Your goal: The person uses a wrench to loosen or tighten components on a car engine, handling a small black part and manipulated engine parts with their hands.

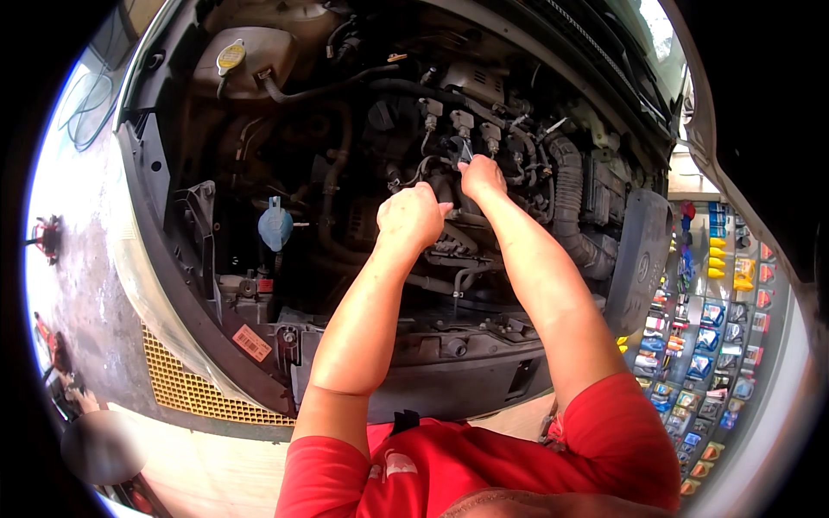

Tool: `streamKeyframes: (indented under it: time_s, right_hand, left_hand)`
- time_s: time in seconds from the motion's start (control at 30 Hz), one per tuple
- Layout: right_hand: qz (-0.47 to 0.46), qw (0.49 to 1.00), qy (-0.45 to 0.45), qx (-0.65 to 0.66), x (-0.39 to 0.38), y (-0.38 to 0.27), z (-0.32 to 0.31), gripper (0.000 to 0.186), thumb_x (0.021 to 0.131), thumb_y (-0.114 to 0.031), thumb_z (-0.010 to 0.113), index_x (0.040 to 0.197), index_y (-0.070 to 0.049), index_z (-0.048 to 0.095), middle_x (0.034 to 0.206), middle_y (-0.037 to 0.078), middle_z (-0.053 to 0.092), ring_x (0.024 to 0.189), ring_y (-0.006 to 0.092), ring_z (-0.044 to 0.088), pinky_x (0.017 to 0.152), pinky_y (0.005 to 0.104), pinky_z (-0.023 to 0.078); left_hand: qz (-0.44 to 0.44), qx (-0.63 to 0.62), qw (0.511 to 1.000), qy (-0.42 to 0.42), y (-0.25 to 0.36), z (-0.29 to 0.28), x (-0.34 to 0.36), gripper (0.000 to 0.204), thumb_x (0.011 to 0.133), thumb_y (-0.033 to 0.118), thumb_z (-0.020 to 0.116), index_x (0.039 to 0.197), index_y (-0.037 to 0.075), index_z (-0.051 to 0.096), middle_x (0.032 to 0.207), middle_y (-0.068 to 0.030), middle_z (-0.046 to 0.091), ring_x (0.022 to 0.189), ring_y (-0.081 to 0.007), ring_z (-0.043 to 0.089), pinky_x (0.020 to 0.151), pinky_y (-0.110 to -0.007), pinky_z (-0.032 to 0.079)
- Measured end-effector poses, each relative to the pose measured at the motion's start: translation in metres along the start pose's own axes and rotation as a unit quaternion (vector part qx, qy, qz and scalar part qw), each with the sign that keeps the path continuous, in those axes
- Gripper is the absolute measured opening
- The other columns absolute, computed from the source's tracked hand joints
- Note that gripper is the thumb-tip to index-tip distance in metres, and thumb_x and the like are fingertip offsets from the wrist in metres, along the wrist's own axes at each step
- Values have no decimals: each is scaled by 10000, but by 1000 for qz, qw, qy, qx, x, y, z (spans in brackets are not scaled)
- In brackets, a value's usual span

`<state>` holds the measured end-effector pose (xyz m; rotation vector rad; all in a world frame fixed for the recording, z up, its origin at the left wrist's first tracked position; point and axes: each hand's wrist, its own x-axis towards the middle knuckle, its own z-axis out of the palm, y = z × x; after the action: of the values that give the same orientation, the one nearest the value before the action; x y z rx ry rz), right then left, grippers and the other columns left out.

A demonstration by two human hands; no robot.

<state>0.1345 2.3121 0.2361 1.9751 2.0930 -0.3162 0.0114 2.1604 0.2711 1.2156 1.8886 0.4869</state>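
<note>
Engine bay, upper centre of the frame. A slim, silvery, metal-looking piece [468, 150] is seen at the fingertips of the right hand [484, 175], just below a row of grey, block-shaped units [462, 122]. Right grip: fingertips drawn together, apparently clamped on the near end of the piece; the exact contact is partly hidden by the fingers. Left grip: the left hand [410, 216], to the left and slightly lower, is held with fingers curled and thumb extended toward the right; whether anything is enclosed cannot be told.

Handling, by judgement: the silvery piece is taken to be light and stiff, with little give under a pinch. Its thin section would offer small purchase, and slipping is to be expected if oil is present. Hold is best taken at the near end, as is done, so that the far end is left free among the crowded parts. The thin, dark cables [425, 164] nearby are judged flexible, the grey units possibly brittle at their edges; sideways levering against either is to be avoided. The black, ribbed hose [566, 168], right of centre, is judged bendable.
</note>
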Motion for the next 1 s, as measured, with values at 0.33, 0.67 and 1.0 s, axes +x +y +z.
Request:
streamKeyframes:
  time_s: [0.33, 0.67, 1.0]
  right_hand:
    - [80, 981, -39, 174, 10, -2, 34, 497, 955, -399, 666, 791, 69, 703, 681, 176, 703, 612, 296, 715, 613, 407, 573]
    - [112, 974, -60, 187, 4, -14, 20, 553, 966, -437, 644, 799, 88, 693, 727, 203, 709, 631, 307, 712, 657, 417, 568]
    - [-308, 822, 178, -444, 25, 13, -18, 193, 935, -161, 550, 1051, -49, 656, 938, 135, 721, 870, 300, 728, 698, 409, 577]
  left_hand:
    - [8, -5, 1000, 4, 0, 1, 0, 501, 916, 454, 676, 1095, -13, 660, 1040, -215, 727, 1039, -356, 694, 878, -456, 550]
    - [12, -9, 1000, 0, -1, 2, 1, 507, 918, 458, 673, 1096, -16, 666, 1044, -223, 725, 1036, -363, 696, 883, -453, 553]
    - [18, -6, 1000, -3, 5, 3, 2, 504, 921, 466, 668, 1088, -10, 667, 1051, -212, 725, 1044, -358, 691, 880, -453, 552]
